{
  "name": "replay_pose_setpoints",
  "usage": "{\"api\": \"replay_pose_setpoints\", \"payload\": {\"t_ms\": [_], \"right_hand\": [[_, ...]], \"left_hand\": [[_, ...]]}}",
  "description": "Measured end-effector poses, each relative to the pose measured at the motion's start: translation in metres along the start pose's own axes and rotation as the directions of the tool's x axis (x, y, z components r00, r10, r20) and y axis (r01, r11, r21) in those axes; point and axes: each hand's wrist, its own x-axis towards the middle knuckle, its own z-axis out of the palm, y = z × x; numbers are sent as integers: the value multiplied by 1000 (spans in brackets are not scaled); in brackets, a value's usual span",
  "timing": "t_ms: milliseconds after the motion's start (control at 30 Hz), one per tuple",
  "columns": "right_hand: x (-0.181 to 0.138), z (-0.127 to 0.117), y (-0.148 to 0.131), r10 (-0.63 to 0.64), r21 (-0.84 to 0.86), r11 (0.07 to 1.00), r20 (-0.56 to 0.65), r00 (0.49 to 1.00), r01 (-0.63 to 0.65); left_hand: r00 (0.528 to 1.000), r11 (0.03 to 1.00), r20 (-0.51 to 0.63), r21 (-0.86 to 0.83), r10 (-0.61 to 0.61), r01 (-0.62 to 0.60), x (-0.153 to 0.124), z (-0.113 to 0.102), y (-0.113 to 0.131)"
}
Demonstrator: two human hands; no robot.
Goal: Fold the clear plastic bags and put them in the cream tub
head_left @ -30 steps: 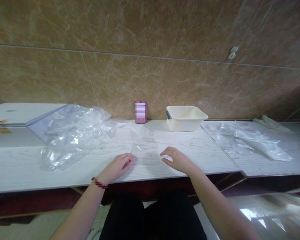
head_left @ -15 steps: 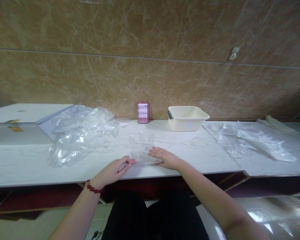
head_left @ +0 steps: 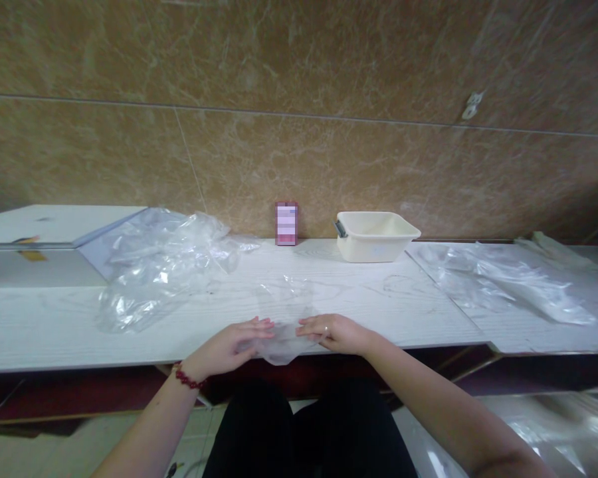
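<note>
A clear plastic bag (head_left: pixel 285 340) lies across the front of the white table, its near end bulging over the front edge and its far part flat on the wood. My left hand (head_left: pixel 229 344), with a red bead bracelet at the wrist, grips the bag's left side, fingers on top and thumb below. On the right side, my right hand (head_left: pixel 336 332), wearing a ring, holds the film between fingers and thumb. Part of each thumb is covered by the film or the fingers.
A crumpled heap of clear bags (head_left: pixel 164 272) lies left, beside a white box (head_left: pixel 34 265). A phone-like screen (head_left: pixel 286 224) leans on the wall near a cream basin (head_left: pixel 373 249). More plastic bags (head_left: pixel 508 279) lie right, over a seam in the white table (head_left: pixel 379 315).
Both hands have closed on the sides of the bag. Its near end has come toward me and now bulges past the table edge. My right hand has moved nearer to me.
</note>
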Motion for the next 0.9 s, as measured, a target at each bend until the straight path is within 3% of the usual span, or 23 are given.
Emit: {"api": "replay_pose_setpoints", "payload": {"t_ms": [200,367,500,700,900], "right_hand": [[-5,-4,-4,-26,-48,999,-94,995,22],[-7,-1,2,-26,-35,999,-104,994,23],[-5,3,6,69,-34,997,-163,984,-76],[18,-1,24,293,-40,946,-326,899,-323],[48,-9,43,487,-14,835,-445,751,-550]], "left_hand": [[989,986,-93,-138,-111,98,4,3,3],[980,980,-127,-147,-153,133,4,9,0],[952,964,-196,-174,-233,201,9,13,-4],[843,906,-354,-277,-406,320,32,13,-9],[662,852,-539,-275,-521,446,60,14,-34]]}}
